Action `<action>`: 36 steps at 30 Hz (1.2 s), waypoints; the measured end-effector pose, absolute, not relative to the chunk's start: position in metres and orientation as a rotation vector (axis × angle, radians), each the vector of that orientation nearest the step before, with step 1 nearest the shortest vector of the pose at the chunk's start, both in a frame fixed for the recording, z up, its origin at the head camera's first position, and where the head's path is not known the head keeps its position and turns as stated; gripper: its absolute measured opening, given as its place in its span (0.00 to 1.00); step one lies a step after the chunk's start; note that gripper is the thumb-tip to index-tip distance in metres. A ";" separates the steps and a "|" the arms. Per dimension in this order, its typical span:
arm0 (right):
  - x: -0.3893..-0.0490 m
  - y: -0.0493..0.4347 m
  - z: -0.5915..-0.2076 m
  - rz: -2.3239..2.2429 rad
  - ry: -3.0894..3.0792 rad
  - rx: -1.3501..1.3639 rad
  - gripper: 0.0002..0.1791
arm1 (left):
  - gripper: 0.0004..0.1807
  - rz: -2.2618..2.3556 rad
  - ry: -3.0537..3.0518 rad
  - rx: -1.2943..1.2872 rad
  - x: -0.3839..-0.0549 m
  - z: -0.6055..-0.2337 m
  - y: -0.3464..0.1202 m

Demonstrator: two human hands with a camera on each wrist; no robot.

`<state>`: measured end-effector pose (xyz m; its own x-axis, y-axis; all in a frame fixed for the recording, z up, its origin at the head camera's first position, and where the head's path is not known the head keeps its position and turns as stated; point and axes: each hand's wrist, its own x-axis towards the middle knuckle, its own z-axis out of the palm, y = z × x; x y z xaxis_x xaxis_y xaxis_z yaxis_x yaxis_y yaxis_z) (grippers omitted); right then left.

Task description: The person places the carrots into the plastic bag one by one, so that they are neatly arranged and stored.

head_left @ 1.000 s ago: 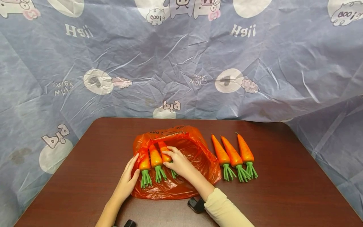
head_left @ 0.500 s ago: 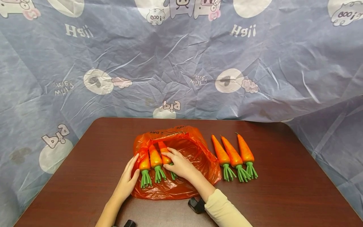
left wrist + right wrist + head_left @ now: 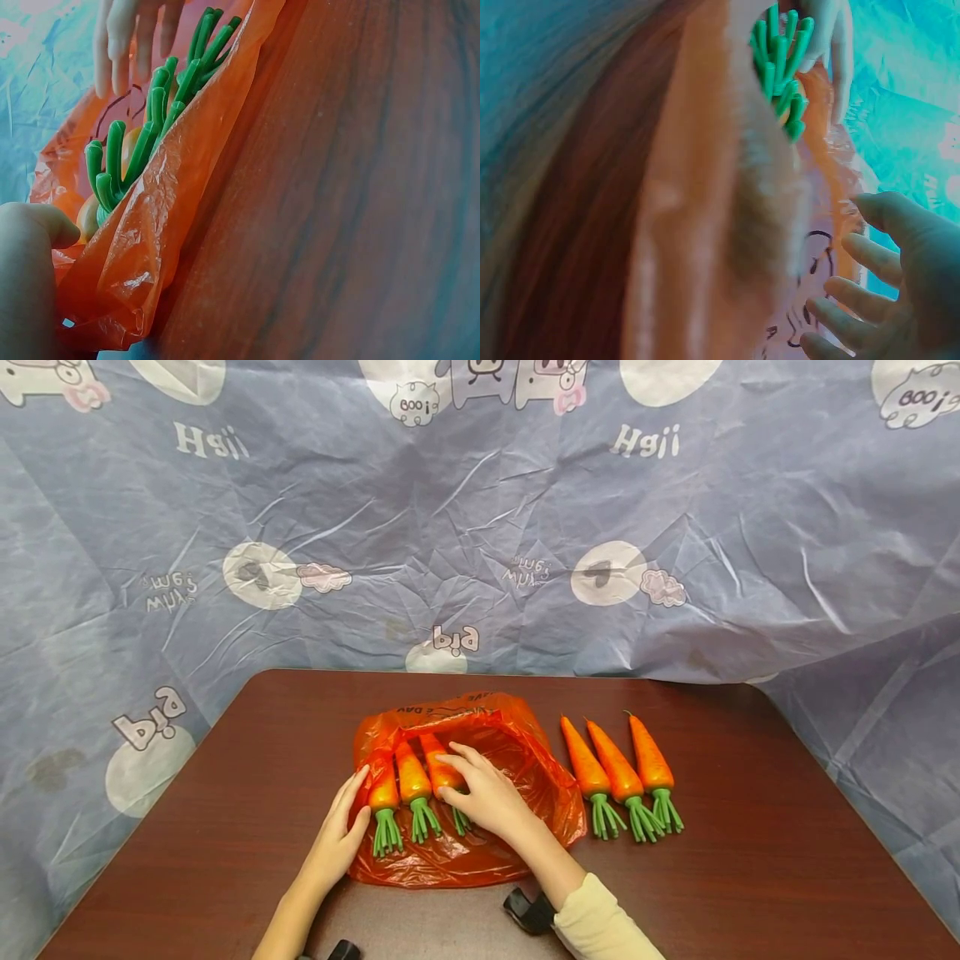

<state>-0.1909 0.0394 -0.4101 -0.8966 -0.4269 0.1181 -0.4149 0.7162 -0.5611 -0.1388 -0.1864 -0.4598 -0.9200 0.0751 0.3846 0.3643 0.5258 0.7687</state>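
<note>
A thin red-orange plastic bag (image 3: 525, 760) lies on the table with its mouth facing me. Three orange carrots with green stalks lie side by side in that mouth: a left carrot (image 3: 384, 793), a middle carrot (image 3: 413, 777) and a right carrot (image 3: 442, 772). My left hand (image 3: 337, 831) rests along the bag's left edge, fingers straight, thumb beside the left carrot. Over the bag, my right hand (image 3: 491, 797) hovers beside the right carrot with fingers spread, partly covering it. In the right wrist view, those fingers (image 3: 859, 300) stand apart with nothing between them.
Three more carrots (image 3: 617, 772) lie in a row on the brown table (image 3: 750, 827), right of the bag. A wrinkled printed cloth (image 3: 480, 527) hangs behind the table. Black wrist devices (image 3: 528, 910) show near the forearms.
My right hand has drawn slightly right and toward me, away from the right carrot. My left hand, the bag and the carrots look almost unmoved.
</note>
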 end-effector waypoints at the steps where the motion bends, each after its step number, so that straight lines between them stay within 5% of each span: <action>1: -0.189 0.041 -0.409 -0.949 2.898 -0.707 0.26 | 0.29 -1.348 -2.466 -0.366 -0.137 -0.457 -0.185; 36: -0.149 0.101 -0.373 -1.217 3.204 -0.737 0.21 | 0.28 -1.333 -2.478 -0.331 -0.137 -0.457 -0.185</action>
